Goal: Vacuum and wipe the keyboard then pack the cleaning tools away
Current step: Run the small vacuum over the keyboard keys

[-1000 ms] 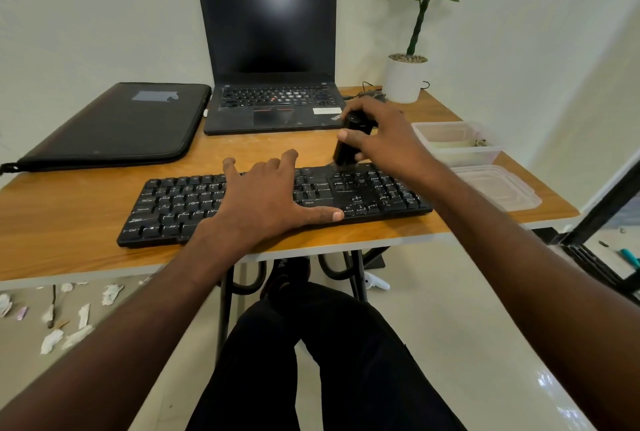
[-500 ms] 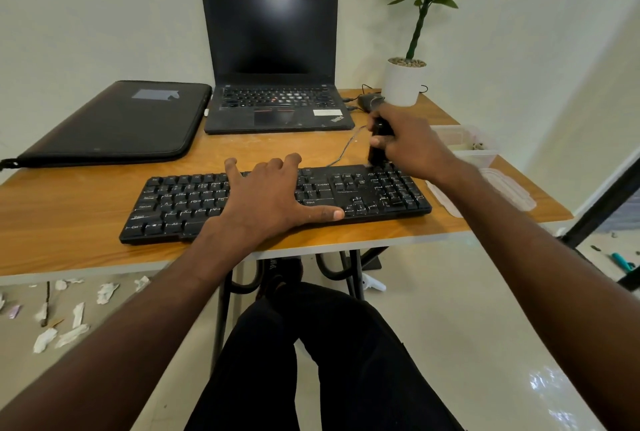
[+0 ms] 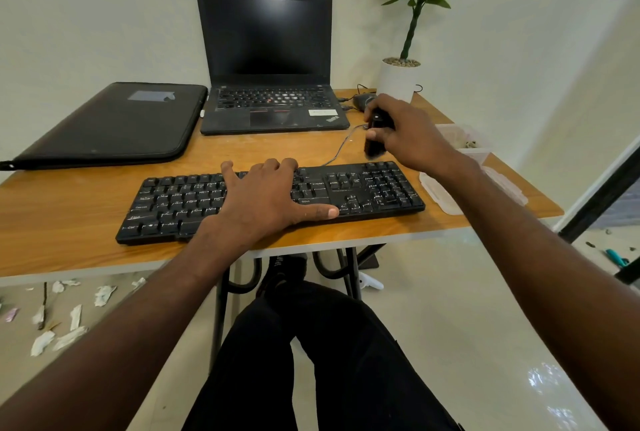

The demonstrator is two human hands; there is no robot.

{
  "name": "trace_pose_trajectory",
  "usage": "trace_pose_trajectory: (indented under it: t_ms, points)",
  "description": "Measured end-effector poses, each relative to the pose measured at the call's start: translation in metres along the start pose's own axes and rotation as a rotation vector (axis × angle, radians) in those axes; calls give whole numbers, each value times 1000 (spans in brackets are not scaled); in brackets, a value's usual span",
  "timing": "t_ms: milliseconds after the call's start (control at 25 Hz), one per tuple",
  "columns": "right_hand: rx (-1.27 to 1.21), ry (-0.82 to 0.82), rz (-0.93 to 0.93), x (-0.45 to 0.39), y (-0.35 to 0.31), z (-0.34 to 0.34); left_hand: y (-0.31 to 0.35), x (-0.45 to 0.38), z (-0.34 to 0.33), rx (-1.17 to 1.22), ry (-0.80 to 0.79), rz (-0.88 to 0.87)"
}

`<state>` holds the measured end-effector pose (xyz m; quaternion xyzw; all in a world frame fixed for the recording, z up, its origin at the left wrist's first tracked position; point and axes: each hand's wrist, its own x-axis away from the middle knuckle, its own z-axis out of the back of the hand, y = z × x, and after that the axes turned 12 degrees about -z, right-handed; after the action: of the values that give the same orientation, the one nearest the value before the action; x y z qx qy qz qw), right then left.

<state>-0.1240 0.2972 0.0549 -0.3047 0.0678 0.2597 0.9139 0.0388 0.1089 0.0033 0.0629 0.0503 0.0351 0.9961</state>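
- Keyboard [image 3: 363,191] flat near front edge of desk [image 3: 69,215], cable running back toward laptop [image 3: 273,84].
- Left hand [image 3: 263,198] laid flat on middle keys, fingers straight and spread.
- Right hand [image 3: 405,132] raised behind keyboard's right end, fingers curled round small black vacuum [image 3: 375,139], held clear of keys.
- Clear container [image 3: 464,139] and lid [image 3: 446,195] at right of desk.
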Motion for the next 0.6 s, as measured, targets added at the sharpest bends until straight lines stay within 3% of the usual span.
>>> trace_pose_trajectory:
  t_ms: [80, 200, 360, 480, 600]
  points:
    - [-125, -131, 10, 4, 0, -1, 0, 0, 0, -1, 0, 5]
    - [-27, -323, 5, -2, -1, 12, 0, 0, -1, -7, 12, 7]
    - [8, -164, 44, -1, -5, 8, 0, 1, 0, 9, 14, 11]
    - [-84, -238, 55, 6, -8, 0, 1, 1, 0, 10, 15, 13]
    - [253, -135, 23, -2, -6, 6, 1, 1, 0, 17, 9, 13]
